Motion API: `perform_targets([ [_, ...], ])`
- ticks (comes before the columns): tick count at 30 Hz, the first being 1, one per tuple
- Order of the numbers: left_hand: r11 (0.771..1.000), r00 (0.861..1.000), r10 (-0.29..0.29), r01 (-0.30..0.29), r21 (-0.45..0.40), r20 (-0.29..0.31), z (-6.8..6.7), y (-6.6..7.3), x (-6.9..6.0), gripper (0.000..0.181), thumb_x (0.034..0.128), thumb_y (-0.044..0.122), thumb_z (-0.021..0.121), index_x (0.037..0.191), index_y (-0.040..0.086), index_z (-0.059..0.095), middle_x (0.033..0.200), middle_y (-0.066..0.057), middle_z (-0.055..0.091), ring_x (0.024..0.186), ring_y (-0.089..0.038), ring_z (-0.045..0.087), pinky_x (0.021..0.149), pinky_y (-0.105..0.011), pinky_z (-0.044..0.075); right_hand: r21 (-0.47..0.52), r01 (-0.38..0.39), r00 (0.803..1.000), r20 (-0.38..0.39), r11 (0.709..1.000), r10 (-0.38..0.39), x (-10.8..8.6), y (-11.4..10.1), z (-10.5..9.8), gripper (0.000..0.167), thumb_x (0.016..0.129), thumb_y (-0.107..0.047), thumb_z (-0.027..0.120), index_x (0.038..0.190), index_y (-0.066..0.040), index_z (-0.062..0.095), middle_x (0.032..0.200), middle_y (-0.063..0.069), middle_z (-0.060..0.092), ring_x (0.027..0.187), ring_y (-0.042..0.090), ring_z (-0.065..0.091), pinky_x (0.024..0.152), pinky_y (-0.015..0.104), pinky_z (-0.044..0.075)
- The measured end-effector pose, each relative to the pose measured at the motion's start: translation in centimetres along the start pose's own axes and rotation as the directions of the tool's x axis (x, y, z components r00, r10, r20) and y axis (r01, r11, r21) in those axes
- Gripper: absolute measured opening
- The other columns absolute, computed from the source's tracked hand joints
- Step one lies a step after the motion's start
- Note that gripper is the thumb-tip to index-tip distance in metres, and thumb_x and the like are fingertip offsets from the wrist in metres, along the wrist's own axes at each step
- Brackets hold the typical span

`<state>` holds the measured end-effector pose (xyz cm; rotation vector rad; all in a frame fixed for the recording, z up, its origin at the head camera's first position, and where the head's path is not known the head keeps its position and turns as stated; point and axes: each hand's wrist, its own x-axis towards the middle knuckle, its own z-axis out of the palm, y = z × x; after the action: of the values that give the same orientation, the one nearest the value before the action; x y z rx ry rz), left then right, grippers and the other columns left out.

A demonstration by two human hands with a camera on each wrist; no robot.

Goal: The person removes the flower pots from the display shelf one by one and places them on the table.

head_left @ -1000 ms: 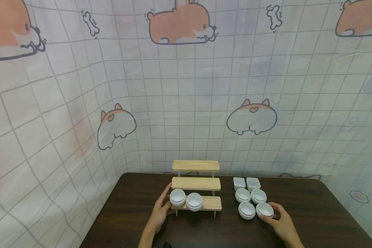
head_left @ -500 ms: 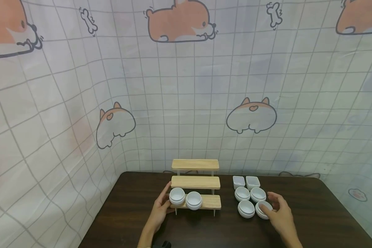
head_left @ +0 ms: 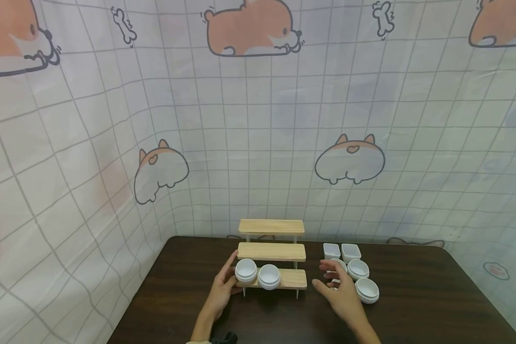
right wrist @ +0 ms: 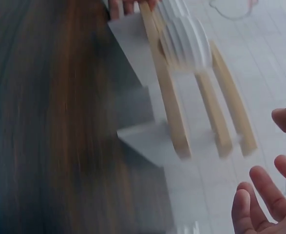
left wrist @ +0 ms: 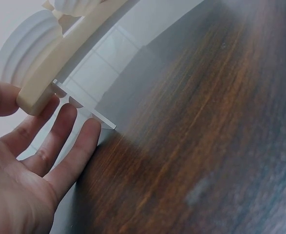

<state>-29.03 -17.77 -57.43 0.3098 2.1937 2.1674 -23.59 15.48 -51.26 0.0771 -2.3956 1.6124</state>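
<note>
A three-tier wooden display stand (head_left: 293, 278) with clear supports stands on the table. Two round white ribbed bowls (head_left: 269, 277) sit on its lowest shelf, toward the left. My left hand (head_left: 217, 292) holds the left end of that shelf; in the left wrist view, the thumb is at the wooden board (left wrist: 35, 97) and the fingers are below it. My right hand (head_left: 344, 298) hovers between the stand and the other bowls, fingers spread and holding nothing. It partly covers the left bowls of that group. In the right wrist view, its fingers (right wrist: 267, 195) are parted.
To the right are more round white bowls (head_left: 367, 290), set in rows. Behind them stand two square white dishes (head_left: 331, 251). A patterned curtain (head_left: 258, 181) hangs behind the dark wooden table (head_left: 167, 306).
My right hand has let go of the front right bowl and moved left toward the stand. That bowl stays in place. My left hand has stayed at the shelf end.
</note>
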Motion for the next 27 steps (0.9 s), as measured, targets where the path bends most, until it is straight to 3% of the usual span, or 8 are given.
perform_targets([
  [5,1.000,1.000,0.011,-0.011,0.010,0.008,-0.1,-0.1,0.1,0.067,0.1053,0.005,0.047,0.163,0.032,0.027,0.136,-0.020,0.054,0.110,-0.017,0.061,0.089,-0.042,0.059,0.070,0.006,0.998,0.067,0.998,-0.011,0.1,-0.9,2.4,0.051,0.085,-0.013,0.081,0.132,-0.015,0.061,0.126,0.010,0.066,0.107,0.025,0.059,0.084,0.027,0.052],
  [13,1.000,1.000,0.010,-0.010,0.005,0.002,-0.2,0.0,0.1,0.068,0.1042,0.004,0.048,0.163,0.032,0.028,0.138,-0.022,0.053,0.109,-0.018,0.062,0.088,-0.044,0.059,0.158,0.014,0.987,0.155,0.987,-0.039,0.2,-1.7,5.7,0.050,0.083,-0.013,0.084,0.128,-0.014,0.063,0.123,0.012,0.065,0.107,0.026,0.061,0.084,0.027,0.056],
  [21,1.000,1.000,0.012,-0.012,0.012,0.009,-0.2,-0.1,0.2,0.069,0.1042,0.003,0.047,0.163,0.032,0.027,0.138,-0.022,0.053,0.110,-0.018,0.061,0.088,-0.042,0.059,0.119,0.059,0.974,0.209,0.991,-0.083,0.6,-1.9,7.9,0.060,0.078,-0.019,0.088,0.132,-0.010,0.062,0.125,0.010,0.065,0.111,0.029,0.061,0.095,0.044,0.055],
  [27,1.000,1.000,0.011,-0.011,0.005,0.011,-0.2,-0.4,0.3,0.069,0.1033,0.004,0.049,0.163,0.033,0.028,0.138,-0.021,0.054,0.109,-0.016,0.062,0.088,-0.041,0.059,0.121,0.071,0.967,0.237,0.990,-0.098,0.9,-1.7,9.0,0.062,0.077,-0.016,0.089,0.131,-0.005,0.060,0.123,0.013,0.065,0.107,0.028,0.063,0.089,0.041,0.057],
])
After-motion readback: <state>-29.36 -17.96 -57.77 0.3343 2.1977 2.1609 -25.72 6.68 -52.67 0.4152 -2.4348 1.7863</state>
